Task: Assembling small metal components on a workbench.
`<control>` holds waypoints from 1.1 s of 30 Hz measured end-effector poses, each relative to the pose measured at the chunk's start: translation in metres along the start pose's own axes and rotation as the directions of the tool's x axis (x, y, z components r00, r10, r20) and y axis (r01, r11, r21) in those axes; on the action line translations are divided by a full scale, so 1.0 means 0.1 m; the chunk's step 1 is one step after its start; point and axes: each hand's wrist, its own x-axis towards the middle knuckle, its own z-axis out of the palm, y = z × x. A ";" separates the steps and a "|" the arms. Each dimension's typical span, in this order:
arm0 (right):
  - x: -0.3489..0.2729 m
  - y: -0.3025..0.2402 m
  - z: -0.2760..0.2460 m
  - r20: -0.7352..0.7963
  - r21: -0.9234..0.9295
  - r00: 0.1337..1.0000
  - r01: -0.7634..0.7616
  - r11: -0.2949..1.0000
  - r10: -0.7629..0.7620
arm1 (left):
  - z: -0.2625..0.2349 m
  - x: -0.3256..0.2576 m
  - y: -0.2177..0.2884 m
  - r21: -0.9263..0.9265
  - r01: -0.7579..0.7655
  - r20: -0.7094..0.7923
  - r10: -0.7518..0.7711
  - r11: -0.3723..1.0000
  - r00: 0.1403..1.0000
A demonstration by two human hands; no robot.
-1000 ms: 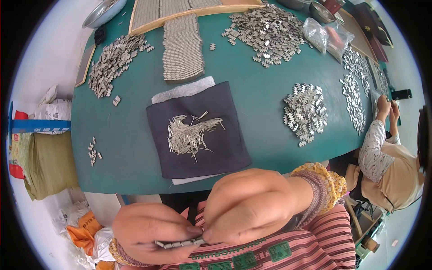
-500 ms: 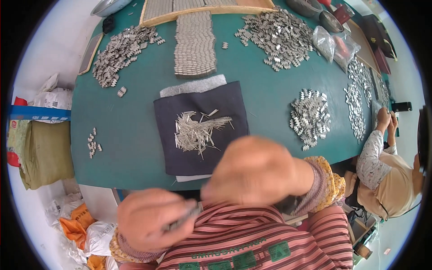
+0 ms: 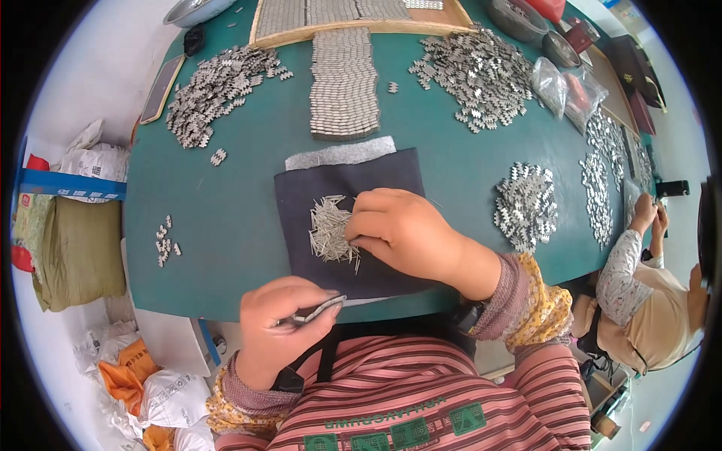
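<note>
My right hand [image 3: 402,229] pinches pins [image 3: 329,234] from the pile; left hand [image 3: 280,323] grips a metal piece [image 3: 320,310].
Pins sit on dark cloth [image 3: 301,199], so they show up and stay put.

Thin silver pins [image 3: 331,233] heaped on dark cloth; small flat metal piece [image 3: 320,310] near table edge.

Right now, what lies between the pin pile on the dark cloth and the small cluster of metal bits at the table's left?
In the head view, only dark cloth and bare green table lie between pin pile and small cluster.
</note>
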 end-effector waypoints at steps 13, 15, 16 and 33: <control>-0.12 0.02 -0.13 -0.115 0.672 0.984 -0.022 0.740 0.133 | 0.22 0.23 -0.10 -0.024 0.041 -0.047 -0.042 0.999 0.998; -0.16 0.02 -0.11 -0.090 0.730 0.988 -0.018 0.683 0.123 | 0.24 0.26 -0.07 -0.027 0.026 -0.036 -0.027 0.999 0.999; -0.17 0.03 -0.09 -0.058 0.781 0.993 -0.020 0.625 0.103 | 0.25 0.27 -0.06 -0.021 0.027 -0.026 -0.028 0.999 0.999; -0.15 0.02 -0.16 -0.059 0.649 0.993 0.114 0.752 -0.099 | 0.28 0.28 -0.01 0.053 -0.032 0.023 0.031 0.998 0.999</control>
